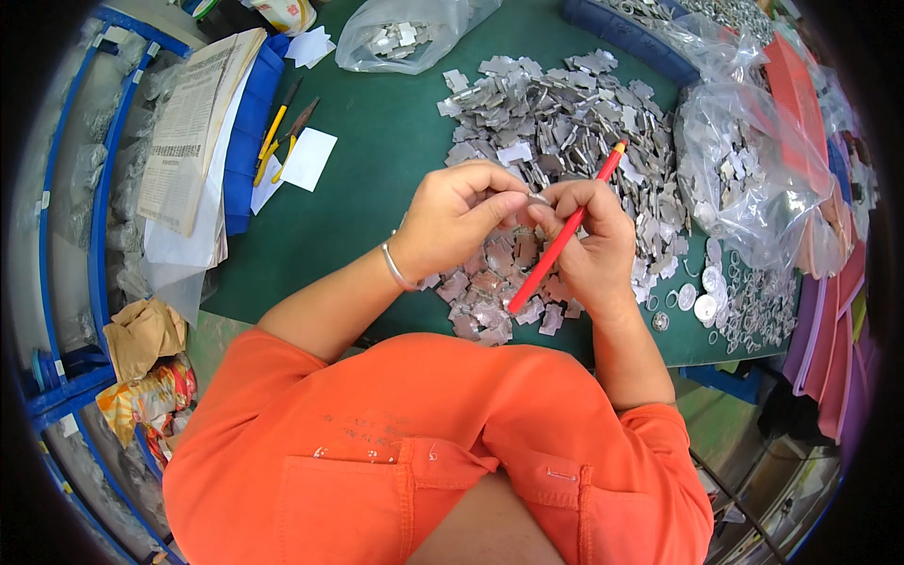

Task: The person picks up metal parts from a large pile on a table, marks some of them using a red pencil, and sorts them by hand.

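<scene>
My left hand (461,218), with a silver bangle (397,267) on its wrist, is closed, thumb and forefinger pinched together. Its fingertips meet those of my right hand (603,247) over a small metal piece (537,199), mostly hidden by the fingers. A red pencil (548,261) also rests in my right hand, slanting between the fingers with its sharpened tip up and away from me. Beyond and below both hands spreads a large heap of flat grey notched metal pieces (527,104). Nearer to me, a looser group of these pieces (485,297) lies under the hands.
Left on the green table (377,122) lie yellow-handled tools (273,146), white paper slips (309,159) and a blue bin (259,122) with newspaper (193,132). A bag of pieces (400,38) sits at the back. Clear bags (744,169), rings and discs (711,292) occupy the right.
</scene>
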A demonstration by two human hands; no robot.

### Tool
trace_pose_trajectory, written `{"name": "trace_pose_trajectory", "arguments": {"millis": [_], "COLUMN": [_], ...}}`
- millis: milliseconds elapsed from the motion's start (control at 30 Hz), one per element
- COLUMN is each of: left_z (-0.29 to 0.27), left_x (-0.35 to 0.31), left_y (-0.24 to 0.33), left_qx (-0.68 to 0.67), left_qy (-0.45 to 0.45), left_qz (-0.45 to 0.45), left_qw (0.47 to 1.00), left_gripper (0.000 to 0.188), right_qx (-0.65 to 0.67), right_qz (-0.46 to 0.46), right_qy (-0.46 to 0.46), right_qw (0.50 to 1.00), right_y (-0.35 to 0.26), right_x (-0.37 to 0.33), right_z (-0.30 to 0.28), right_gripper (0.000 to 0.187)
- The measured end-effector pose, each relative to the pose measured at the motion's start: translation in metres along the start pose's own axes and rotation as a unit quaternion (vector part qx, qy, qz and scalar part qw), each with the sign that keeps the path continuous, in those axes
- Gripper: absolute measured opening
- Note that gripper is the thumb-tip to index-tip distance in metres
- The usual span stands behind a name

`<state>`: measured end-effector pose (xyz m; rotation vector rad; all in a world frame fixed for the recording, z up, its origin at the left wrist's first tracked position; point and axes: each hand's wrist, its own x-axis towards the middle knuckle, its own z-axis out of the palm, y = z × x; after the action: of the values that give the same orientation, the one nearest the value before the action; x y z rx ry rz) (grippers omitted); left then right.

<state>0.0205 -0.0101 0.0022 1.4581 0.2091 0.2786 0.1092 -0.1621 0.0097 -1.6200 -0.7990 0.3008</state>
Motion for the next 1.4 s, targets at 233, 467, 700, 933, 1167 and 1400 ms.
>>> {"name": "trace_pose_trajectory", "arguments": {"millis": [233, 467, 700, 933, 1167, 1400], "left_z": [-0.046, -0.054, -0.032, -0.005, -0.001, -0.002], "left_x": [0.024, 0.029, 0.02, 0.0, -0.005, -0.006], "left_y": [-0.015, -0.029, -0.009, -0.001, 0.005, 0.008], "left_qx": [0.312, 0.472, 0.18, 0.01, -0.166, -0.169], "left_qy": [0.115, 0.081, 0.032, 0.022, 0.029, 0.032], "left_qz": [0.061, 0.073, -0.032, 0.042, -0.12, -0.121], "left_qw": [0.941, 0.875, 0.983, 0.999, 0.978, 0.978], "left_gripper": [0.016, 0.029, 0.015, 0.02, 0.022, 0.022], "right_qx": [0.113, 0.206, 0.085, 0.022, -0.112, 0.16], "right_qz": [0.067, 0.002, 0.021, -0.192, -0.326, -0.077], "right_qy": [0.172, 0.165, 0.015, 0.073, -0.009, 0.087], "right_qw": [0.976, 0.965, 0.996, 0.978, 0.939, 0.98], "right_y": [-0.014, -0.011, 0.002, 0.013, 0.008, 0.013], "right_x": [0.097, 0.095, 0.015, 0.006, 0.007, 0.0], "right_z": [-0.06, -0.054, -0.006, 0.005, 0.004, 0.007], "right_gripper": [0.018, 0.013, 0.017, 0.026, 0.024, 0.025]}}
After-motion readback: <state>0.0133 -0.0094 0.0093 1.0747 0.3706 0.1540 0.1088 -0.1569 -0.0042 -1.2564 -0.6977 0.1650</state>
